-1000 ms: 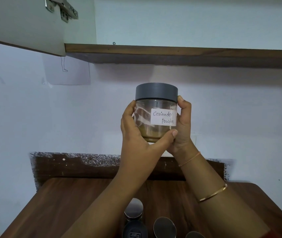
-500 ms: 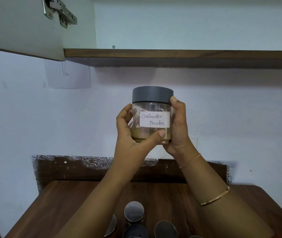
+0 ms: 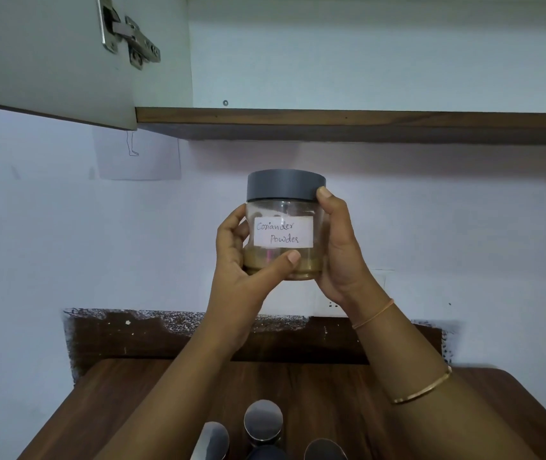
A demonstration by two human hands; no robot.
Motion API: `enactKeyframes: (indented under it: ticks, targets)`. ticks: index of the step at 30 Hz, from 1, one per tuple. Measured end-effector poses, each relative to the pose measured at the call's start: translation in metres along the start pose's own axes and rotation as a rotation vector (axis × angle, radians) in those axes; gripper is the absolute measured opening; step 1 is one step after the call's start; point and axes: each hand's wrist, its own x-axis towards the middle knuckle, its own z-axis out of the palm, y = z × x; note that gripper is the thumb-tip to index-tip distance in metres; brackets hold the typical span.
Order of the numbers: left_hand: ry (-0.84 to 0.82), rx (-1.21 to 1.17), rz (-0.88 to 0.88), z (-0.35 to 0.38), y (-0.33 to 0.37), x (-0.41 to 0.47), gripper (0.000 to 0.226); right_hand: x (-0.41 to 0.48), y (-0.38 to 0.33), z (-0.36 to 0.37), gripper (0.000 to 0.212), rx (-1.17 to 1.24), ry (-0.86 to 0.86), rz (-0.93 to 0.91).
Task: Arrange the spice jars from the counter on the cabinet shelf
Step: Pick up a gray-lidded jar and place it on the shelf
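Two hands: both are gripping one spice jar (image 3: pixel 283 227), holding it upright in the air in front of the wall, below the cabinet shelf and well above the counter.
Left hand (image 3: pixel 241 270): it is wrapping the jar's left side, with the thumb lying across the lower front and the fingers curling round behind.
Right hand (image 3: pixel 338 257): it is clasping the jar's right side, with the thumb tip reaching up and touching the lid's lower edge.
Jar body: round and clear, it is showing its inside plainly.
Lid (image 3: pixel 286 189): grey and broad, it is sitting closed on top.
Label (image 3: pixel 283 231): a white paper strip is facing the camera, handwritten "Coriander Powder".
Contents: brownish powder (image 3: pixel 305 268) is filling only the bottom part; the glass above it is looking clear.
Right forearm: it is wearing a thin orange thread (image 3: pixel 373 315) at the wrist and a gold bangle (image 3: pixel 421 390) lower down.
Counter (image 3: pixel 331 386): dark wood is spreading beneath both arms.
Other jars (image 3: pixel 262 419): three shiny round lids are showing close together at the bottom edge, between the forearms; seen from above, their contents are staying hidden.
Cabinet shelf (image 3: pixel 364 119): its brown wooden front edge is running across the view above the jar.
Cabinet door (image 3: pixel 49 61): pale, it is hanging open at upper left, carrying a metal hinge (image 3: pixel 129 38).
Wall (image 3: pixel 464 210): pale, it is bearing paper sheets (image 3: pixel 138 154) at left.
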Motion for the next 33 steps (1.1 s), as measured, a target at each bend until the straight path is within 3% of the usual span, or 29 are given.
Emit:
enactKeyframes:
  ticks: [6, 12, 14, 19, 25, 33]
  targets:
    - [0.06, 0.053, 0.111, -0.005, 0.006, 0.017, 0.081, 0.007, -0.018, 0.007, 0.069, -0.3, -0.068, 0.011]
    - [0.011, 0.147, 0.302, -0.014, 0.03, 0.057, 0.079, 0.038, -0.048, 0.029, 0.066, -0.397, -0.036, -0.155]
    - [0.012, 0.267, 0.381, -0.024, 0.038, 0.077, 0.08, 0.053, -0.062, 0.037, 0.07, -0.426, -0.035, -0.209]
    - [0.185, 0.577, 0.582, -0.054, 0.052, 0.128, 0.051, 0.094, -0.093, 0.058, 0.073, -0.438, 0.034, -0.352]
    - [0.146, 1.33, 0.62, -0.092, 0.033, 0.167, 0.045, 0.147, -0.105, 0.068, 0.07, -0.489, 0.106, -0.381]
    - [0.223, 1.448, 0.737, -0.096, 0.012, 0.175, 0.047, 0.192, -0.101, 0.072, 0.069, -0.573, 0.113, -0.213]
